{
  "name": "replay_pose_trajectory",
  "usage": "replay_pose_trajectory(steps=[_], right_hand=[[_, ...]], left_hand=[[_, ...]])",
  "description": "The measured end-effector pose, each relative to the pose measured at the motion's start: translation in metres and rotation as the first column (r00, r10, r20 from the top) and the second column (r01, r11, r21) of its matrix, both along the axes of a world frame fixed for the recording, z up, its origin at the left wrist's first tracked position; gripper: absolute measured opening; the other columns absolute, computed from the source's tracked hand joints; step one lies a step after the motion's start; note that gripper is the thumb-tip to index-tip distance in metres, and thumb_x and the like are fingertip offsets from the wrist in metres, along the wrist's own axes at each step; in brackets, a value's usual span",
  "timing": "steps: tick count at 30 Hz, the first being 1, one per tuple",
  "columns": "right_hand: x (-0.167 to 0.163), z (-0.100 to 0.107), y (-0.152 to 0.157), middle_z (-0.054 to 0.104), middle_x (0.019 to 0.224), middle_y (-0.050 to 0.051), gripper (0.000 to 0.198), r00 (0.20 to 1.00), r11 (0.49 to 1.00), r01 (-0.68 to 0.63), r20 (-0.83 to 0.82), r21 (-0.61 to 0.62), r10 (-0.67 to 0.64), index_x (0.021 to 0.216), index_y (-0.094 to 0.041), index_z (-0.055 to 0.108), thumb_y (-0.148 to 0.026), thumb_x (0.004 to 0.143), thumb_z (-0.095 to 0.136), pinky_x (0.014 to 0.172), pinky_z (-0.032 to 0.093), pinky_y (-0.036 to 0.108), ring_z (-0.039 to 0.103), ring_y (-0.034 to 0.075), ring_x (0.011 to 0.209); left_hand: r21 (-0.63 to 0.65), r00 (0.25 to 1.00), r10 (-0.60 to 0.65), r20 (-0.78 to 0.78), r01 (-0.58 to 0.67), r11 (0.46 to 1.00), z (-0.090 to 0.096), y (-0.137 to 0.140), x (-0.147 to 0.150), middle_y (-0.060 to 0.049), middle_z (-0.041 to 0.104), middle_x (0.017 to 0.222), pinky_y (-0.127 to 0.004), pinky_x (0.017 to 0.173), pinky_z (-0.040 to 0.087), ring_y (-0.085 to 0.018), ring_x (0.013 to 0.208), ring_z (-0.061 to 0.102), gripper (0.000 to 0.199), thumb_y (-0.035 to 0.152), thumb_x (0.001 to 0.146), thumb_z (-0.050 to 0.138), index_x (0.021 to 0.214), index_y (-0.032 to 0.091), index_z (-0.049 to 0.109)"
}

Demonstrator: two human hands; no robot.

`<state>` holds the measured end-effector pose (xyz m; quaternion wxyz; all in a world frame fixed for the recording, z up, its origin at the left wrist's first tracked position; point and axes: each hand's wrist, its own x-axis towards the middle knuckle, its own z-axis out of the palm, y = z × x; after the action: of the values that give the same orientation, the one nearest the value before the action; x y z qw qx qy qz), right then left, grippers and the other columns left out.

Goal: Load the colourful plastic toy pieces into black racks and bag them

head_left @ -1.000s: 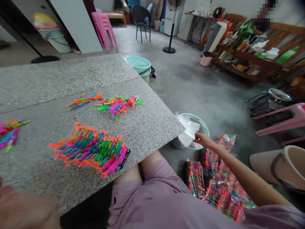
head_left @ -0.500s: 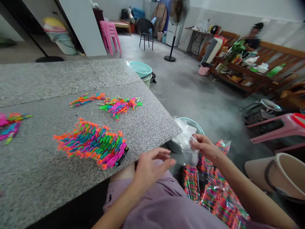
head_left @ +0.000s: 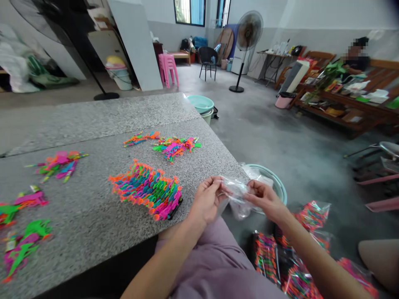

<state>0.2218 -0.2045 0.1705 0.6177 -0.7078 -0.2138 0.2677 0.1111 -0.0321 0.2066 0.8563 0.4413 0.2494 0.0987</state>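
Between my two hands is a clear plastic bag, stretched out past the table's corner. My left hand pinches one side of it. The fingers of my right hand are closed on the other side. On the speckled stone table, to the left of my hands, lies a tight row of small colourful plastic pieces in orange, pink, green and blue, with a black edge at its right end. Their exact kind is too small to tell.
Loose clusters of similar pieces lie farther back and at the left of the table. Filled clear packs are on the floor at my right. A pale green basin stands beyond my right hand. A person sits at the far right.
My left hand was free with its fingers apart; it has moved to the bag and gripped it. My right hand has brought the bag toward it. The view has swung left.
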Motion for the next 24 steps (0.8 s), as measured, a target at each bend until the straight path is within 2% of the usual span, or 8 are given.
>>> replay_pose_trajectory(steps=[2, 5, 7, 11, 16, 18, 22, 24], right_hand=[[0.019, 0.002, 0.001, 0.048, 0.056, -0.003, 0.025, 0.925, 0.975, 0.195, 0.351, -0.106, -0.147, 0.074, -0.021, 0.062, -0.042, 0.072, 0.075, 0.05, 0.035, 0.026, 0.043, 0.012, 0.052], [0.054, 0.029, -0.007, 0.058, 0.068, 0.001, 0.019, 0.701, 0.871, 0.49, 0.583, 0.022, -0.41, 0.077, -0.022, 0.065, -0.04, 0.074, 0.071, 0.055, 0.04, 0.028, 0.051, 0.016, 0.062], [0.065, 0.054, -0.015, 0.058, 0.07, 0.001, 0.022, 0.752, 0.868, 0.475, 0.448, 0.142, -0.484, 0.079, -0.024, 0.062, -0.042, 0.072, 0.072, 0.05, 0.04, 0.027, 0.051, 0.015, 0.058], [0.05, 0.076, -0.011, 0.038, 0.05, -0.007, 0.03, 0.97, 0.963, 0.202, 0.099, 0.176, -0.222, 0.075, -0.024, 0.055, -0.048, 0.068, 0.072, 0.034, 0.021, 0.022, 0.025, 0.007, 0.038], [0.042, 0.05, 0.067, 0.04, 0.05, -0.006, 0.033, 0.747, 0.922, 0.321, 0.54, 0.215, -0.386, 0.06, -0.02, 0.051, -0.041, 0.068, 0.076, 0.043, 0.03, 0.022, 0.033, 0.008, 0.046], [0.051, 0.052, 0.127, 0.042, 0.052, -0.006, 0.031, 0.768, 0.873, 0.305, 0.443, 0.38, -0.462, 0.063, -0.021, 0.05, -0.042, 0.077, 0.068, 0.046, 0.034, 0.022, 0.036, 0.009, 0.049], [0.047, 0.083, 0.266, 0.042, 0.055, -0.007, 0.031, 0.975, 0.811, -0.133, 0.222, 0.569, 0.004, 0.071, -0.023, 0.052, -0.048, 0.09, 0.051, 0.043, 0.037, 0.021, 0.036, 0.01, 0.046], [0.027, 0.09, 0.323, 0.044, 0.057, -0.006, 0.037, 0.909, 0.802, -0.35, 0.384, 0.484, 0.166, 0.074, -0.023, 0.056, -0.048, 0.095, 0.04, 0.043, 0.038, 0.019, 0.038, 0.009, 0.046]], left_hand=[[0.091, 0.998, -0.05, 0.024, 0.048, 0.995, 0.011, 0.005, 0.007, 0.007, 0.049, 0.054, -0.021, 0.054, 0.043, -0.008, 0.048, 0.049, 0.022, 0.037, 0.078, 0.069, 0.072, 0.018, 0.06], [0.29, 0.992, -0.123, 0.038, 0.107, 0.951, 0.021, 0.019, 0.021, 0.007, 0.047, 0.05, -0.021, 0.054, 0.038, -0.01, 0.05, 0.045, 0.014, 0.02, 0.065, 0.078, 0.069, 0.018, 0.065], [0.403, 0.992, -0.118, 0.055, 0.086, 0.911, 0.026, 0.033, 0.033, 0.007, 0.046, 0.05, -0.021, 0.057, 0.038, -0.011, 0.056, 0.046, 0.017, 0.009, 0.058, 0.078, 0.065, 0.018, 0.066], [0.497, 0.988, -0.06, 0.141, -0.019, 0.868, 0.044, 0.063, 0.044, 0.003, 0.054, 0.062, -0.023, 0.063, 0.044, -0.012, 0.064, 0.053, 0.009, 0.019, 0.073, 0.069, 0.066, 0.017, 0.064], [0.53, 0.967, 0.042, 0.253, -0.175, 0.83, 0.075, 0.095, 0.006, 0.0, 0.057, 0.07, -0.023, 0.059, 0.047, -0.009, 0.056, 0.051, 0.021, 0.038, 0.084, 0.061, 0.086, 0.018, 0.066], [0.684, 0.956, 0.074, 0.283, -0.255, 0.684, 0.083, 0.117, -0.017, 0.0, 0.059, 0.074, -0.023, 0.063, 0.047, -0.01, 0.062, 0.052, 0.024, 0.039, 0.076, 0.071, 0.088, 0.019, 0.068], [0.974, 0.932, 0.315, 0.182, -0.215, 0.074, 0.088, 0.184, -0.062, -0.001, 0.063, 0.078, -0.027, 0.082, 0.045, -0.017, 0.083, 0.058, 0.029, 0.044, 0.071, 0.077, 0.087, 0.022, 0.069], [0.986, 0.872, 0.47, 0.135, -0.165, 0.022, 0.08, 0.221, -0.086, -0.001, 0.062, 0.071, -0.028, 0.082, 0.045, -0.017, 0.081, 0.059, 0.026, 0.046, 0.083, 0.066, 0.079, 0.021, 0.067]])
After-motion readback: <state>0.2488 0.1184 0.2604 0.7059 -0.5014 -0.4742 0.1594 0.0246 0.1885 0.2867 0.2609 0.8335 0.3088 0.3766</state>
